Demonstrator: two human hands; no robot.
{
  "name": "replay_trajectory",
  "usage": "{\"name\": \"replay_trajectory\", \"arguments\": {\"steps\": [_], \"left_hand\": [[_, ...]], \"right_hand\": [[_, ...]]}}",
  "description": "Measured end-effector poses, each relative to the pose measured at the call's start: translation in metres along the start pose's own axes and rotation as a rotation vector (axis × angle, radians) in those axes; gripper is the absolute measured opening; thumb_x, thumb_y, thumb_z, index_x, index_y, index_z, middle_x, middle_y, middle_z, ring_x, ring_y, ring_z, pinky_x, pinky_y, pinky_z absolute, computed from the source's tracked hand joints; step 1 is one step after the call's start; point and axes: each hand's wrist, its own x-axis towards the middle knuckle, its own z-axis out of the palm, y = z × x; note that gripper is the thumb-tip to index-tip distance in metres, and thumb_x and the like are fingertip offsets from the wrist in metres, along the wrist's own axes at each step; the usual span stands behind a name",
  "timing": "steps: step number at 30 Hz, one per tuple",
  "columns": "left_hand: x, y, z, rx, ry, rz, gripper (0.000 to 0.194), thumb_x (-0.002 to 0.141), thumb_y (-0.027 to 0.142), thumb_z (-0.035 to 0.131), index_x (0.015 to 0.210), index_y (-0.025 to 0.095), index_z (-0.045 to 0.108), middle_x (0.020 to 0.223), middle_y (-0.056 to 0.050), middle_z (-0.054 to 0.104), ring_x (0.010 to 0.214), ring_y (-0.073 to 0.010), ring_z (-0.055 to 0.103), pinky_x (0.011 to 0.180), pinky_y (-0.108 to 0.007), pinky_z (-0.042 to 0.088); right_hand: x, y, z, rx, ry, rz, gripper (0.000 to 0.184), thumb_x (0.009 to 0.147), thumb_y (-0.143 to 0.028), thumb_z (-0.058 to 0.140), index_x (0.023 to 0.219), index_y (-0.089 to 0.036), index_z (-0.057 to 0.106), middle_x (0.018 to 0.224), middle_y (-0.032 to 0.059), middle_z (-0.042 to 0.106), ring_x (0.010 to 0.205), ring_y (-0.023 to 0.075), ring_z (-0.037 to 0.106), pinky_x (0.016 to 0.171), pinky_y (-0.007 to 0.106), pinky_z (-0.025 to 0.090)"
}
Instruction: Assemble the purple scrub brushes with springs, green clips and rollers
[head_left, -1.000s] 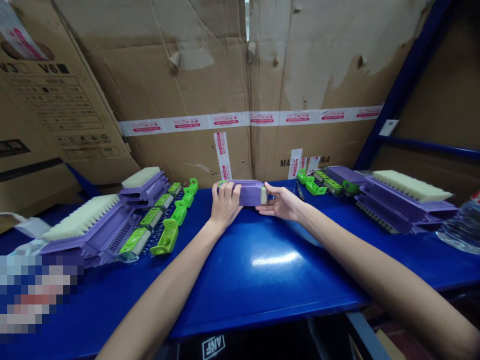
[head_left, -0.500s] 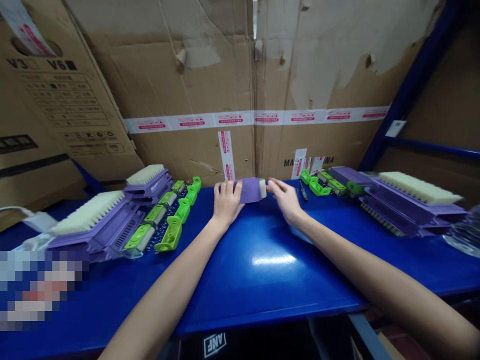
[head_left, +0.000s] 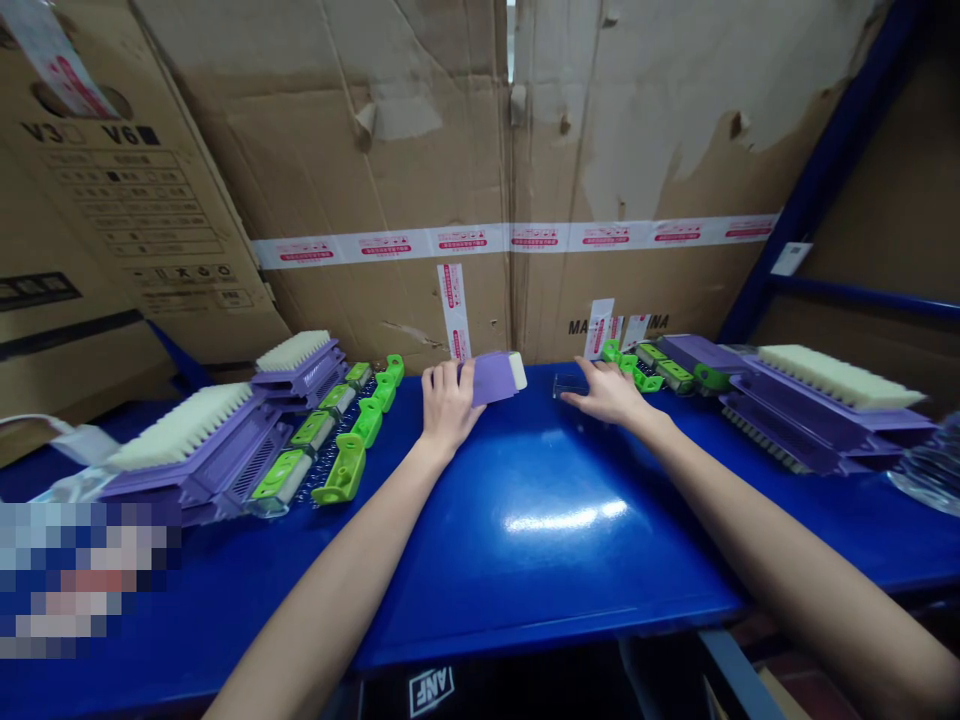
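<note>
My left hand [head_left: 448, 402] is closed round the left part of a purple plastic housing [head_left: 491, 380], held above the table near the cardboard. A cream-coloured piece [head_left: 518, 370] shows at the housing's right end. Further right, my right hand [head_left: 609, 393] reaches over the table with thumb and forefinger apart. A small clear plastic piece [head_left: 568, 385] lies by those fingertips; whether they touch it I cannot tell. Bright green brackets [head_left: 641, 376] lie just behind the right hand.
On the left stand purple housings with cream bristle blocks [head_left: 184, 425], green-topped clear pieces [head_left: 311, 430] and a row of green brackets [head_left: 367, 415]. More purple housings [head_left: 817, 405] are stacked at right, beside clear plastic [head_left: 934, 465]. Tall cardboard [head_left: 390, 200] backs the blue table [head_left: 495, 560].
My right hand has let go of the housing's cream end and moved right, over the dark slim tool, which is now hidden. The left hand still holds the housing, now tilted more.
</note>
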Motion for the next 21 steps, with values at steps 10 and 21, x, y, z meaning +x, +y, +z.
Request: {"name": "replay_trajectory", "arguments": {"steps": [10, 21], "left_hand": [[-0.002, 0.001, -0.001, 0.017, 0.062, 0.014, 0.059, 0.076, 0.036, 0.066, 0.125, 0.008, 0.048, 0.111, -0.019, 0.054, 0.098, -0.0317, 0.051, 0.088, -0.044, 0.040], [-0.001, 0.003, -0.003, -0.038, 0.036, 0.140, 0.058, 0.074, 0.032, 0.068, 0.125, 0.012, 0.048, 0.113, -0.019, 0.054, 0.104, -0.0316, 0.050, 0.094, -0.047, 0.038]], "right_hand": [[-0.001, -0.016, 0.008, 0.350, -0.095, -0.191, 0.072, 0.066, -0.027, 0.072, 0.134, -0.018, 0.049, 0.088, 0.0056, 0.066, 0.083, 0.0234, 0.060, 0.082, 0.038, 0.046], [-0.004, -0.035, 0.009, 0.972, -0.058, -0.063, 0.082, 0.059, -0.032, 0.078, 0.133, -0.017, 0.046, 0.084, 0.0020, 0.064, 0.086, 0.0202, 0.061, 0.089, 0.040, 0.047]]}}
